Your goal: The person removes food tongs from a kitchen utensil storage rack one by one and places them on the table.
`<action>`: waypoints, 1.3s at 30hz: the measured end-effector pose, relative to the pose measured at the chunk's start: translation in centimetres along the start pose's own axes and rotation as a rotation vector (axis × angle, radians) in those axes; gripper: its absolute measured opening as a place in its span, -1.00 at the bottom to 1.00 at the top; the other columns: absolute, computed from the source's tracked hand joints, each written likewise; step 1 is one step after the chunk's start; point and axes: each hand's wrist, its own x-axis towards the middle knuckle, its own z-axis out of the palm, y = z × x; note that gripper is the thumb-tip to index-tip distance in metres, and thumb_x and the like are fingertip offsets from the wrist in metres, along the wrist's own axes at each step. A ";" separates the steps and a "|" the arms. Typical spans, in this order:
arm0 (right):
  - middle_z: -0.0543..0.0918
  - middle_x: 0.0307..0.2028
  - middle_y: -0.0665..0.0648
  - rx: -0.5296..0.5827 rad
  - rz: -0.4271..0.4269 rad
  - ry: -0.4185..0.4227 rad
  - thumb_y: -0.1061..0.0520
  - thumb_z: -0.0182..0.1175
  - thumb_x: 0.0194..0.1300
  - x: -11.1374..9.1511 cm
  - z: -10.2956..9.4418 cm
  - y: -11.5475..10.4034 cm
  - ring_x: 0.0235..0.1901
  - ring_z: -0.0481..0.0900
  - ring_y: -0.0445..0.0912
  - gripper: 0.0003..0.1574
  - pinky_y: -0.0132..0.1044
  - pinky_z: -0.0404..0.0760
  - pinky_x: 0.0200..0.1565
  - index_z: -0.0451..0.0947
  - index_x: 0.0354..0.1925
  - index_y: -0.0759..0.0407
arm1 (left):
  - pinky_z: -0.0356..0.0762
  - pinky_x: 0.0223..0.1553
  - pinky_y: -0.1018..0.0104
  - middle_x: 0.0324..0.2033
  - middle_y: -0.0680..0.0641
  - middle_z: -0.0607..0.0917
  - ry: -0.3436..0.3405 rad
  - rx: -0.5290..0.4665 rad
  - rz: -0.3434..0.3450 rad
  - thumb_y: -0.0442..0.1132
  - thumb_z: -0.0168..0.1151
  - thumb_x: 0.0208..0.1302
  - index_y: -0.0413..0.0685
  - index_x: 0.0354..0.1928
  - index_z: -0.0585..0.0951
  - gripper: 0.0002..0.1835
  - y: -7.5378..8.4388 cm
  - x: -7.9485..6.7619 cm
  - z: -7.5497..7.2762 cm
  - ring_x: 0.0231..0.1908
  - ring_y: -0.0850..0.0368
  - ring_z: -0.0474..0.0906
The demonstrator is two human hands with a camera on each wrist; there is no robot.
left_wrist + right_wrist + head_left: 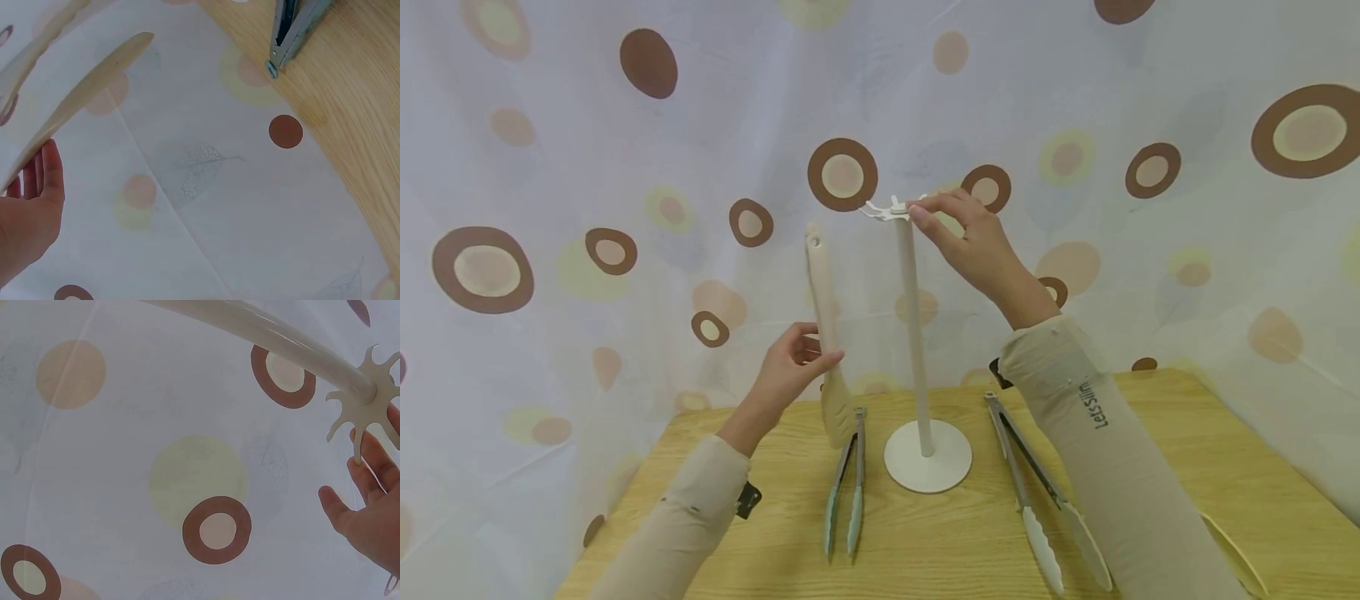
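My left hand (786, 367) holds a cream-coloured kitchen utensil (825, 300) upright by its shaft, with a hole at the top and a slotted blade below. In the left wrist view this utensil (94, 81) shows two long parts, like tongs, beyond my left hand (34, 212). A white utensil stand (912, 325) rises from a round base. Its top is a ring of curved hooks (356, 412). At the hook ring my right hand (981, 242) has thumb and forefinger around one hook. From below, the fingertips of my right hand (375, 500) overlap that hook.
Metal tongs with pale blue tips (855, 508) lie left of the stand's base. Larger tongs with whitish tips (1045, 550) lie to its right. A curved cream object (1236, 554) is partly hidden by my right sleeve. Behind the wooden table (955, 542) hangs a dotted curtain (737, 117).
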 end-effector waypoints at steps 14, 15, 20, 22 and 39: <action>0.48 0.10 0.03 0.003 -0.004 0.002 -0.17 0.06 0.42 -0.1 0.0 -0.1 0.22 0.32 -0.06 -0.54 0.01 0.22 0.25 0.59 0.08 0.05 | 0.50 -0.19 0.23 -0.22 -0.16 0.59 0.021 0.113 -0.125 -0.11 0.32 0.26 -0.18 0.15 0.42 -0.50 -3.1 -0.2 -1.6 -0.24 0.05 0.53; 0.48 0.10 0.03 0.003 -0.004 0.003 -0.18 0.06 0.42 -0.1 0.0 -0.1 0.21 0.32 -0.06 -0.54 0.01 0.22 0.25 0.59 0.08 0.05 | 0.50 -0.20 0.23 -0.23 -0.16 0.58 0.024 0.122 -0.134 -0.11 0.32 0.26 -0.19 0.14 0.42 -0.50 -3.3 -0.1 -1.7 -0.25 0.05 0.53; 0.48 0.11 0.04 0.006 0.000 -0.001 -0.18 0.06 0.42 -0.1 0.0 -0.1 0.21 0.32 -0.05 -0.53 0.02 0.23 0.25 0.59 0.09 0.04 | 0.52 -0.24 0.23 -0.28 -0.16 0.54 0.033 0.182 -0.177 -0.10 0.31 0.27 -0.25 0.14 0.41 -0.49 -4.5 -0.2 -2.1 -0.31 0.04 0.51; 0.48 0.11 0.03 0.008 0.001 -0.002 -0.19 0.06 0.41 -0.1 0.1 -0.1 0.21 0.32 -0.06 -0.53 0.02 0.23 0.24 0.59 0.09 0.03 | 0.52 -0.27 0.24 -0.28 -0.17 0.53 0.031 0.203 -0.193 -0.10 0.30 0.28 -0.26 0.13 0.40 -0.48 -5.1 -0.2 -2.2 -0.33 0.05 0.51; 0.48 0.11 0.03 0.008 -0.002 0.000 -0.18 0.06 0.42 -0.1 0.0 -0.2 0.22 0.32 -0.06 -0.53 0.02 0.22 0.25 0.59 0.09 0.05 | 0.61 -0.35 0.15 -0.35 -0.21 0.56 -0.116 0.364 -0.326 -0.13 0.34 0.23 -0.30 -0.15 0.36 -0.57 -8.5 -1.8 -2.7 -0.46 0.01 0.57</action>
